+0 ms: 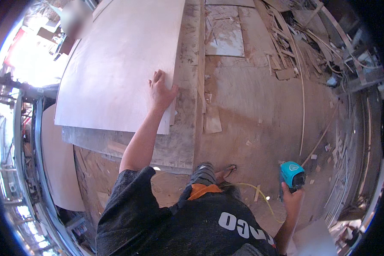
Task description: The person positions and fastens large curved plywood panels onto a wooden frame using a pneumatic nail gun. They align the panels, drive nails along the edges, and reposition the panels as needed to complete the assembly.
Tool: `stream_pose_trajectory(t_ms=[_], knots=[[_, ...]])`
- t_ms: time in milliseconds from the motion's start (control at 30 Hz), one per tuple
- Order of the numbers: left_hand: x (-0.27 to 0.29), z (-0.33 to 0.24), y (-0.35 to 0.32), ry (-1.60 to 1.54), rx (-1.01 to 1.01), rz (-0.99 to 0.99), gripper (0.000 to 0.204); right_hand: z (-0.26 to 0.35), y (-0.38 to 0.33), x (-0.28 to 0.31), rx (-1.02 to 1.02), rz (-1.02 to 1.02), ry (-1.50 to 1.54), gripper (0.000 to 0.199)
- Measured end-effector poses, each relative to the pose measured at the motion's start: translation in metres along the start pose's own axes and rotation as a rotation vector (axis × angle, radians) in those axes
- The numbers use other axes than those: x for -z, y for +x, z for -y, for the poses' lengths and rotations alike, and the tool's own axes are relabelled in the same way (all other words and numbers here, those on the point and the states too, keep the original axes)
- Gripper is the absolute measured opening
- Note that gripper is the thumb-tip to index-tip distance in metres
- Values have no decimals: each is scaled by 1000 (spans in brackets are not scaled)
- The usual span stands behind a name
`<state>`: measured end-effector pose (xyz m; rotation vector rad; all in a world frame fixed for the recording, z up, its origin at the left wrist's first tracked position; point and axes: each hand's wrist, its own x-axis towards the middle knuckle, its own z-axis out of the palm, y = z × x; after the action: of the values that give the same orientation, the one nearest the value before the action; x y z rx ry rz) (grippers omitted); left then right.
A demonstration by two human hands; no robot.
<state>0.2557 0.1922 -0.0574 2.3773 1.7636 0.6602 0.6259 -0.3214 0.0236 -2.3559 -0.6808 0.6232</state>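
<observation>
My left hand [161,92] lies on a large pale plywood sheet [115,72], near its right edge, with the fingers spread. The sheet rests on a grey, dusty worktable [170,149], which shows along its near and right sides. Out to the right and away from the table, my right hand [292,198] grips a teal and black power tool [292,173]. The tool's body looks like that of a nail gun, but its working end is hard to make out.
A yellow hose [266,202] trails over the dusty floor beside my feet [225,173]. Wood scraps [286,47] are heaped at the far right, with a long thin strip [304,111] nearby. A curved-looking panel [59,162] stands left of the table. Another person [74,21] is at the far left.
</observation>
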Motion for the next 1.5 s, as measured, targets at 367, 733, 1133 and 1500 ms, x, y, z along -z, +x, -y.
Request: stream_pose_trajectory(t_ms=[367,733,1133,1500], knots=[[2,-10,-5,-50,72,0,74,122,123,-10,156,237,-301,57],[7,-4,-8,-144,36,54,80,225,231,-52,267,476,-88,46],[63,-67,-117,191,490,181,64,345,389,-127,806,912,-191,32],[48,-136,-121,276,728,-191,58,414,402,-195,1032,1168,-123,32]])
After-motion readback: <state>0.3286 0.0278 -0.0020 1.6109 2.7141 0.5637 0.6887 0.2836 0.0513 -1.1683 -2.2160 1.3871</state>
